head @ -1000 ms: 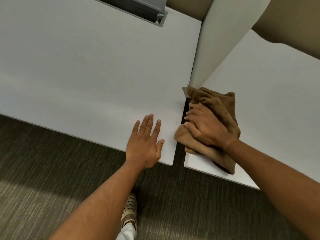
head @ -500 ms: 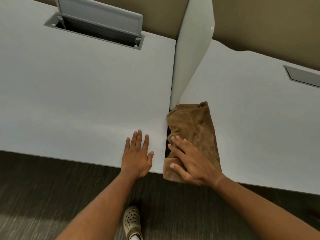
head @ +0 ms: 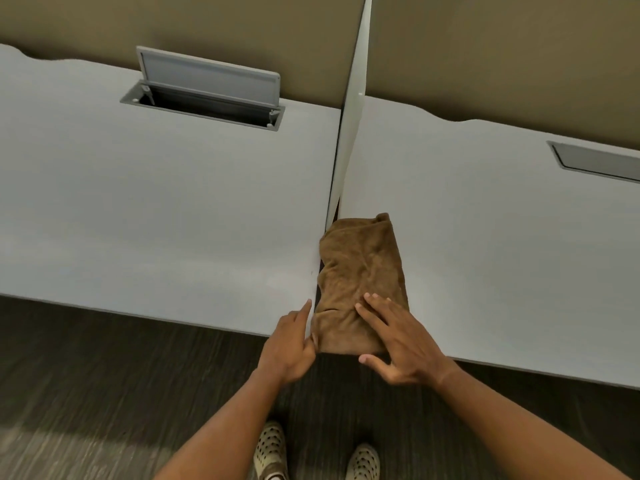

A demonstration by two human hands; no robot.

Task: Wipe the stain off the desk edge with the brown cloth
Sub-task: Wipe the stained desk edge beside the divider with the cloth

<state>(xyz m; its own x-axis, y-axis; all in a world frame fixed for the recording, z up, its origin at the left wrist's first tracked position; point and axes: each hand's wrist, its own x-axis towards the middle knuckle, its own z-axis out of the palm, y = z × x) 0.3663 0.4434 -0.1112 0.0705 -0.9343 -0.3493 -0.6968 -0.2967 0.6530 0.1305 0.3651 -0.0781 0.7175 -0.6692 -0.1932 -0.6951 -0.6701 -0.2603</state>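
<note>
Closest to you are your two feet in pale shoes with holes, standing on the dark striped carpet floor.

Just above them are your hands. Your right hand lies flat and open, fingers spread, resting on the near end of the soft brown cloth. It presses the cloth down and does not pinch it. Your left hand is at the corner of the left white desk top. Its fingers point up along the desk's side edge and touch the near left edge of the cloth. I cannot tell if they are pinching the cloth or only touching it.

The brown cloth lies long and crumpled on the left side of the right white desk top. It covers the thin dark gap between the two desks. Its near end hangs a little over the front edge, and its far end touches the bottom of the tall white divider panel.

It looks like you are in the wiping step, with the cloth laid on the desk edge. No stain shows, so it may be hidden under the cloth. Next you likely need to press down and rub along the edge, keeping the cloth from falling into the gap.

Farther back is a grey cable box with its lid up, a flat grey lid on the right, and the tan wall panel.
</note>
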